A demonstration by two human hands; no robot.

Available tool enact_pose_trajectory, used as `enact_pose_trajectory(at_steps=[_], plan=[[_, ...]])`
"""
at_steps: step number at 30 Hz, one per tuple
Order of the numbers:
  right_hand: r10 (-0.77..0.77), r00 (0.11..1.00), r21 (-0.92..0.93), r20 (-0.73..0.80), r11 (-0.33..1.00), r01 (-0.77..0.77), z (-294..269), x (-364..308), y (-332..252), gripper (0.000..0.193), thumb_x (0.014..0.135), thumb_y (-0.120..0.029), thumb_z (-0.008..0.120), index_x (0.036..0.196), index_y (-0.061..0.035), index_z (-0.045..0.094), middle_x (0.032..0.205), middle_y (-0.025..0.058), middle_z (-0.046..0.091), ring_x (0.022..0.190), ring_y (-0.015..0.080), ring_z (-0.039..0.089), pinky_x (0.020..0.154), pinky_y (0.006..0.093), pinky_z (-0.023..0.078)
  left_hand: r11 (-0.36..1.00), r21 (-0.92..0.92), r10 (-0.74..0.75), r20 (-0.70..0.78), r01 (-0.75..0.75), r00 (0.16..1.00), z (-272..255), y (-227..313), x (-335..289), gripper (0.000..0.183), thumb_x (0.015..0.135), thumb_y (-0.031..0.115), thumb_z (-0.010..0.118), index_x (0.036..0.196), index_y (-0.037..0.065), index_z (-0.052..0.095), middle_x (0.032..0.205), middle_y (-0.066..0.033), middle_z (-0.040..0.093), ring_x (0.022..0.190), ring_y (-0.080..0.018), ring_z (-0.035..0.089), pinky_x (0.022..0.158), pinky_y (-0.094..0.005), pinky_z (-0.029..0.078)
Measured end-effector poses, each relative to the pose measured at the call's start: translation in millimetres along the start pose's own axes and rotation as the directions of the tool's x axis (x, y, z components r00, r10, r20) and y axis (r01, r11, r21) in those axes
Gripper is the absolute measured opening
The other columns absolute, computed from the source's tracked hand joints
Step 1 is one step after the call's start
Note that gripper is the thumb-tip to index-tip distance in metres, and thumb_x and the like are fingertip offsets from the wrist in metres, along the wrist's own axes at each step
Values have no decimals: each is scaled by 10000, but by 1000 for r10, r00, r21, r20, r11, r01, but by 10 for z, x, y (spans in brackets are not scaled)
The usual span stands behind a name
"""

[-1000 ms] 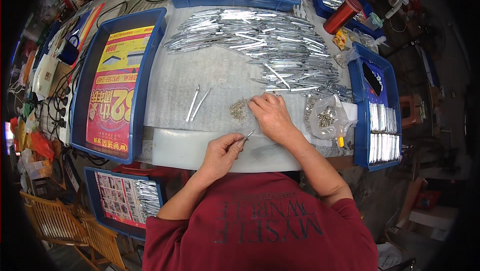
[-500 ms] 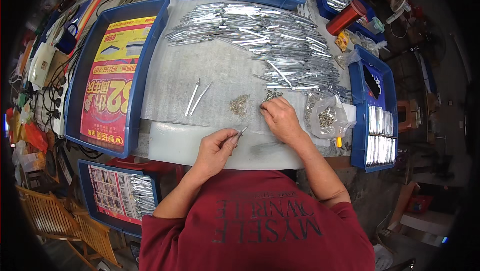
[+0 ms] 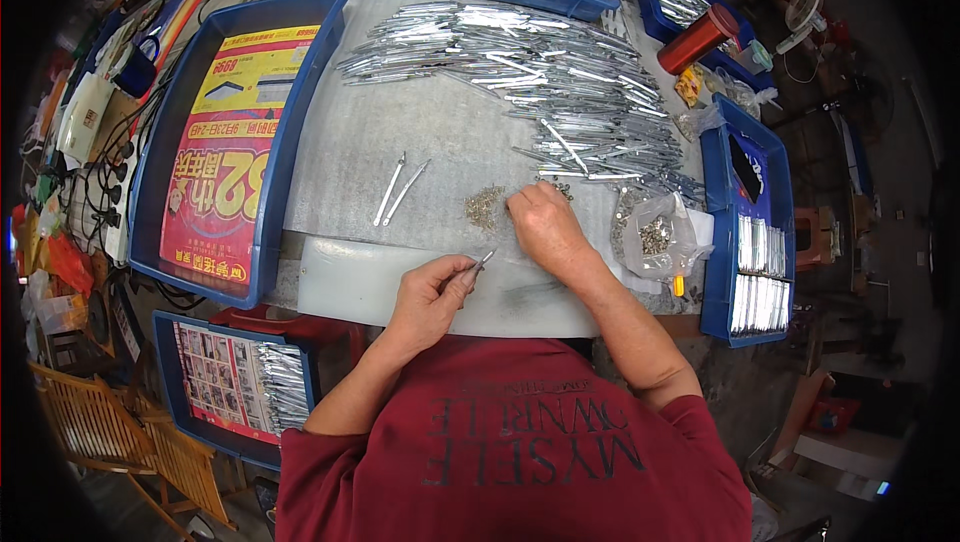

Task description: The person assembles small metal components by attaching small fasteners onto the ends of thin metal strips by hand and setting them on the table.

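Observation:
My left hand [image 3: 435,292] is closed in a pinch round a slim silver metal piece [image 3: 487,259], whose tip sticks out past the thumb and forefinger over the pale board at the near table edge. My right hand [image 3: 545,227] is bent downward, fingertips together at the right edge of a small heap of tiny brass-coloured parts [image 3: 484,208]. Whatever its fingers hold is too small to tell. Just behind its knuckles lies a little cluster of dark metal parts [image 3: 563,191], partly covered by the hand. Two slender silver pieces [image 3: 404,192] rest apart on the mat, left of the brass heap.
A wide pile of silver strips [image 3: 560,82] spreads across the far and right mat. Beside my right forearm stands an open plastic bag [image 3: 656,235] of small metal parts. Blue trays [image 3: 262,277] flank both sides; a red cylinder [image 3: 697,40] stands at the far right.
My right hand has shifted left, from the dark parts to the edge of the brass-coloured heap. The left hand keeps its pinch on the silver piece, almost in place. The view has moved slightly.

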State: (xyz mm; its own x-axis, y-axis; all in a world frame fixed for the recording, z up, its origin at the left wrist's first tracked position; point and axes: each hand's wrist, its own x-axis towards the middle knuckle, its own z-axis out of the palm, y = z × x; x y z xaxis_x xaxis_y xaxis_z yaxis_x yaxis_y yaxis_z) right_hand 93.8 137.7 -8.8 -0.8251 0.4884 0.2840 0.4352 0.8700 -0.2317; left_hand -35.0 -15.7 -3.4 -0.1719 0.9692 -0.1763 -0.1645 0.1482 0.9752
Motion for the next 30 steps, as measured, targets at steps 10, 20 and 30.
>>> enact_pose_trajectory(at_steps=[10, 20, 30], plan=[[-6, 997, -28, 72, 1000, 8, -8, 23, 34, 26, 625, -5, 491, 650, -7, 487, 694, 138, 501, 697, 287, 491, 639, 379, 410, 1000, 3, 27, -50, -27, 998, -15, 9, 25, 162, 850, 125, 496, 928, -7, 547, 680, 10, 503, 590, -38, 428, 512, -170, 367], [457, 826, 760, 329, 391, -519, -183, -94, -159, 130, 799, -107, 515, 751, 13, 526, 634, -7, 469, 582, 93, 423, 544, 226, 358, 972, 130, 219, -181, -197, 959, 109, 4, 252, 150, 798, 40, 542, 938, -14, 549, 726, -4, 537, 642, -40, 476, 552, -182, 399], [547, 806, 647, 227, 534, -545, -194, -143, -187, 120, 767, -70, 516, 799, 40, 552, 701, 107, 566, 642, 192, 529, 624, 296, 409, 887, 321, 394, -155, -331, 906, 221, 55, 410, 190, 761, -1, 567, 947, -31, 544, 842, -60, 570, 749, -81, 533, 639, -204, 438]])
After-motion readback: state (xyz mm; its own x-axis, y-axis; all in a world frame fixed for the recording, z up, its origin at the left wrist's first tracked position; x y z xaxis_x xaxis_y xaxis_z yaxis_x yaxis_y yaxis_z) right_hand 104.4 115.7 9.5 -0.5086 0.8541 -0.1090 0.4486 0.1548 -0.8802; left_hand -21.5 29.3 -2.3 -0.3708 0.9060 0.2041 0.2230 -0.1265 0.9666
